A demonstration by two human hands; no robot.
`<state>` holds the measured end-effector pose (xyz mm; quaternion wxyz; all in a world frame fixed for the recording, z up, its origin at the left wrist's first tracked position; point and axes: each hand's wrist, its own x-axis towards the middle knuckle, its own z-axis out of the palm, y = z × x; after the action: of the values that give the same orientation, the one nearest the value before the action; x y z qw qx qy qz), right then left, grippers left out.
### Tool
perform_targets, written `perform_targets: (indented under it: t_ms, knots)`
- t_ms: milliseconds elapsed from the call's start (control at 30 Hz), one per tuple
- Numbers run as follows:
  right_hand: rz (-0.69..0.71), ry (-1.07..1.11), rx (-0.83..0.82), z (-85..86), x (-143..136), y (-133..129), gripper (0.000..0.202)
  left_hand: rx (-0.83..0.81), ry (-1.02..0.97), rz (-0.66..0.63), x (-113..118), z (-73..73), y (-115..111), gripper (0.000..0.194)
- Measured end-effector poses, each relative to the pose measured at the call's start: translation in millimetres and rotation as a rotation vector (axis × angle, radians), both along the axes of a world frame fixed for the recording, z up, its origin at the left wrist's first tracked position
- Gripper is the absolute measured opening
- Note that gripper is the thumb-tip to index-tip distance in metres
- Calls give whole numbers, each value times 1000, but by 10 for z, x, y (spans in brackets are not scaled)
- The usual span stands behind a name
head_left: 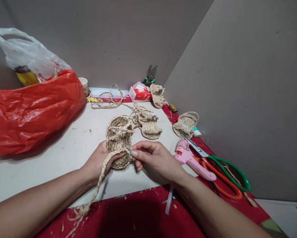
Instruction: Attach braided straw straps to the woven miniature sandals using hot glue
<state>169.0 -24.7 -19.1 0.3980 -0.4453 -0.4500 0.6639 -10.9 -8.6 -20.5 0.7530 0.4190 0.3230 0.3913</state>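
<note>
A small woven straw slipper [119, 140] stands upright between my two hands, above the white board [71, 142]. My left hand [98, 162] is closed around its left side, the thumb lying across the front. At the right edge my right hand [152, 157] pinches the rim, thumb and forefinger together. A braided straw cord [104, 168] runs from that edge across the sole, then hangs down over my left wrist to a frayed end. Just behind lies another woven slipper [149, 124], with loose braid trailing beside it.
On the right lie a pink glue gun [195, 162], scissors [222, 172] with green and orange handles, and a straw slipper [186, 124]. A red plastic bag [34, 112] fills the left. Behind are a paper cup [83, 85], tissue pack [140, 92], pruning shears [150, 75] and a grey wall.
</note>
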Motion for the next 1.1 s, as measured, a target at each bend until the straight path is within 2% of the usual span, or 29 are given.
perform_targets:
  t_ms: [133,267,367,567,700,933,1100]
  knots:
    - [-58,-45,16,68,-53,-28,30,-35,14,67,11,-1,-6,11]
    - [-158,-99,56,107,-90,-49,34,-83,-25,8,18,50,-6,11]
    - [-149,-179,103,99,-98,-75,32,-90,-20,-20,20,85,-14,11]
    - [-130,-348,189,133,-131,-161,28,-145,85,56,25,128,-22,6]
    - [-124,-311,157,155,-145,-175,27,-191,57,111,28,147,-33,8]
    - [-59,-161,57,187,-118,-138,32,-86,59,-4,32,136,-61,11]
    - [15,-70,-7,234,-61,-112,33,-67,74,7,7,124,-51,13]
